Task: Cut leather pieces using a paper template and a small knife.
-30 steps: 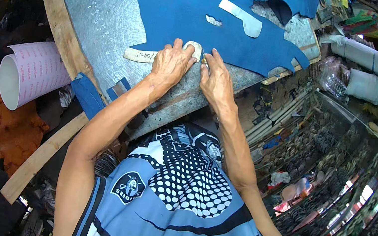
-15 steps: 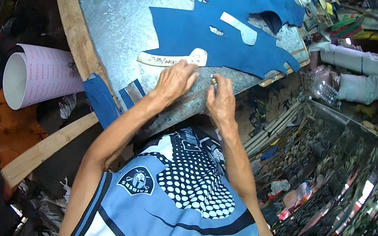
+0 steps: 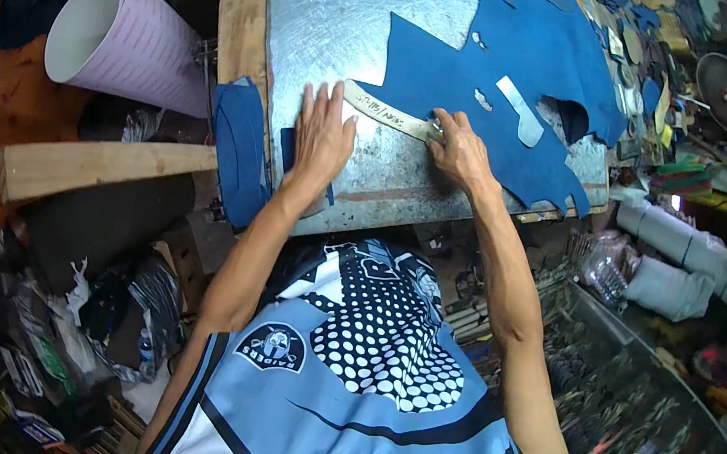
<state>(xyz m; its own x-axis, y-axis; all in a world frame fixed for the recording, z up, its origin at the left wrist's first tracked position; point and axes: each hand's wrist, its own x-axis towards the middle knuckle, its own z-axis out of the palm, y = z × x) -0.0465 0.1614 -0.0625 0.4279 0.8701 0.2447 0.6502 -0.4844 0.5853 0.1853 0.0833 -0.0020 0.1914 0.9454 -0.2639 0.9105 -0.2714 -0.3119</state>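
Note:
A cream curved template with handwriting lies along the near edge of a large blue sheet of leather-like material. My left hand rests flat beside the template's left end, fingers stretched out over the metal-topped table. At the template's other end, my right hand is closed, its fingertips down on the template and blue sheet. A small metallic thing shows between those fingers; its kind is not clear. A pale, hatchet-shaped template lies farther right on the blue sheet, which has several holes.
Blue scraps hang at the table's left edge, beside a wooden plank jutting out. A rolled pinkish-white sheet stands left. Wrapped white rolls lie at right, and small tools and pieces crowd the far right.
My left hand has left the template's middle and spread out by its left end. My right hand has come up onto the template's right end. The whole view has turned.

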